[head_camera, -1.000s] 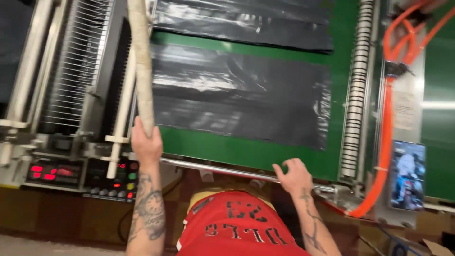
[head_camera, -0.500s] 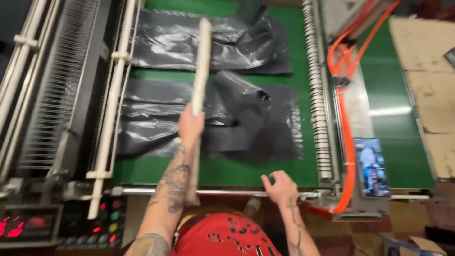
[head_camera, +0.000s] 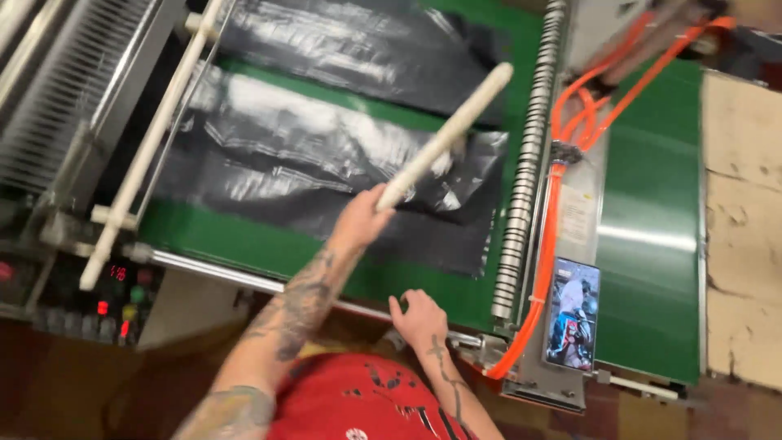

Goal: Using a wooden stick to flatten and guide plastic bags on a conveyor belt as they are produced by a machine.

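Observation:
My left hand (head_camera: 358, 220) grips the lower end of a long pale stick (head_camera: 446, 135), which slants up to the right over black plastic bags (head_camera: 326, 155) lying on a green conveyor belt (head_camera: 228, 240). The stick's tip reaches toward a ribbed metal roller (head_camera: 525, 171) at the belt's right side. My right hand (head_camera: 419, 318) rests on the metal rail (head_camera: 244, 277) at the belt's near edge, fingers curled over it. A second sheet of black plastic (head_camera: 366, 49) lies farther up the belt.
A white bar (head_camera: 151, 147) and a wire rack (head_camera: 57, 98) run along the left of the belt. A control panel with red lights (head_camera: 106, 305) sits at lower left. Orange hoses (head_camera: 562, 195) and a phone with a lit screen (head_camera: 573, 314) are on the right.
My left hand has swung the stick from upright to slanting right over the bags. My right hand has stayed on the near rail. The view has shifted left.

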